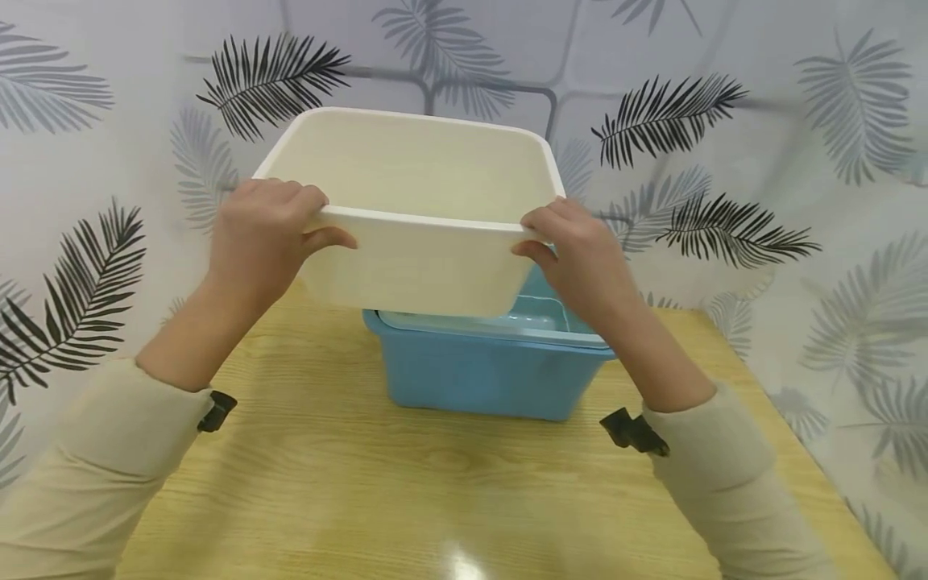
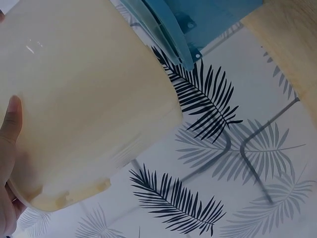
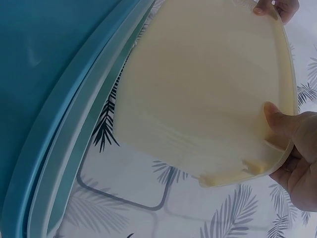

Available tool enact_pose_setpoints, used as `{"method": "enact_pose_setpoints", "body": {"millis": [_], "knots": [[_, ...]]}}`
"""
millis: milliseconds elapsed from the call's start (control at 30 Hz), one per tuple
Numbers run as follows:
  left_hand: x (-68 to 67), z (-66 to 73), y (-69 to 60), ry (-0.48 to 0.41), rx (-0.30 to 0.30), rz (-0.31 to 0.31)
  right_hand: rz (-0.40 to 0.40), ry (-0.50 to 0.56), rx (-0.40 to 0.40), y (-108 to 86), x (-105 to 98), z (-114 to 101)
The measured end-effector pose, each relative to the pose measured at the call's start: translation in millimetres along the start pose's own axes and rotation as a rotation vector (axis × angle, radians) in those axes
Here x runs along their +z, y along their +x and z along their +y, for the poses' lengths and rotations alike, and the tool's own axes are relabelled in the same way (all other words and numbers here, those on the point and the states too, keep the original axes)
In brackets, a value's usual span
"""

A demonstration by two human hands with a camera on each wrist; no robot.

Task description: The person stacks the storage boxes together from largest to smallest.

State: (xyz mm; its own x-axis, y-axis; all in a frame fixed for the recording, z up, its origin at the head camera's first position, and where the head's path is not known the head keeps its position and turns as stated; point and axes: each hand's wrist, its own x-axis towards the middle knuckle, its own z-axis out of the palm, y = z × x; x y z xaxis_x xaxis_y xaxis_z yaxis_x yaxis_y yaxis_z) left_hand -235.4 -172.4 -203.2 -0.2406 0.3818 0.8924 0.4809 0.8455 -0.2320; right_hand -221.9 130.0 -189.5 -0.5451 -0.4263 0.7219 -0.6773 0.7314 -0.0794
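Note:
A cream plastic basin (image 1: pixel 413 262) is held up in the air, tilted so its inside shows in the head view. My left hand (image 1: pixel 268 225) grips its near left corner, thumb on the outer wall and fingers over the rim. At the near right corner my right hand (image 1: pixel 576 246) grips the rim the same way. Behind and below the cream basin, a blue basin (image 1: pixel 486 379) stands on the table with a pale teal basin (image 1: pixel 558 334) nested inside it. In the right wrist view the cream basin (image 3: pixel 198 84) is apart from the nested rims.
The wood-grain table (image 1: pixel 348 491) runs up to a wall covering (image 1: pixel 797 161) with a leaf print at the back and right. Dark clips (image 1: pixel 634 432) sit at both sleeve cuffs.

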Motion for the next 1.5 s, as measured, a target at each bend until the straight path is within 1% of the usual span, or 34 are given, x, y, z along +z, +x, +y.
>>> {"method": "enact_pose_setpoints", "body": {"millis": [167,300,467,700,867,967,1167,1333,1500], "knots": [[5.3,6.1,-0.2,-0.021,-0.012,0.011,-0.013,-0.025,0.025,-3.0,-3,4],[9.0,11.1,-0.1,-0.022,-0.002,0.009,-0.018,-0.046,0.015,-8.2,-6,8],[14.1,18.7,6.1,-0.037,0.03,0.001,0.018,-0.073,-0.017,-15.9,-11,17],[21.8,29.9,12.5,-0.041,0.03,-0.004,0.043,-0.099,-0.033,-22.3,-19,26],[31.1,35.8,14.6,-0.03,0.041,0.029,0.058,-0.11,-0.051,-25.7,-23,33],[34.8,41.0,17.3,-0.037,0.039,0.039,0.064,-0.116,-0.036,-28.0,-26,37],[41.7,52.7,22.3,-0.037,0.036,0.029,0.061,-0.123,0.002,-33.7,-32,43],[47.4,60.4,22.8,-0.027,0.03,0.028,0.049,-0.13,0.032,-38.5,-36,47],[51.9,66.0,22.1,-0.014,0.026,0.028,0.048,-0.118,0.028,-41.8,-37,51]]}}
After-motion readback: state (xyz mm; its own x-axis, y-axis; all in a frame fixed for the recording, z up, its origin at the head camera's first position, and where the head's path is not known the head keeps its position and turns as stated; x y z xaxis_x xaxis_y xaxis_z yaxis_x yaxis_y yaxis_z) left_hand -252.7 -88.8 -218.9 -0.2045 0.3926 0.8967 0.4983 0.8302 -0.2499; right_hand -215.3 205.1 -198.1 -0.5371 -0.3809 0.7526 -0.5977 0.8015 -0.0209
